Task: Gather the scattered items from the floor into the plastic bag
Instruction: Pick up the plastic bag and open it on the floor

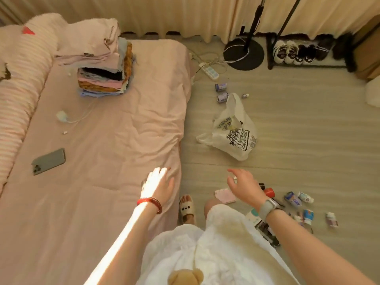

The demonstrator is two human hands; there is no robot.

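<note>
A white plastic bag (234,134) with black print lies crumpled on the floor beside the bed. Beyond it lie two small cans (221,87) and a tiny bottle (245,96). Near my feet are a pink notebook (225,196), a red-capped bottle (269,191), small bottles (299,198) and several packets (308,214). My left hand (159,183) hovers open over the bed's edge, holding nothing. My right hand (244,185) is open above the floor near the notebook, well short of the bag.
A pink bed (102,161) fills the left, with a phone (49,161), a charger (61,117) and stacked clothes (102,79). A power strip (210,72), a lamp base (243,54) and a shoe rack (298,52) stand by the curtain.
</note>
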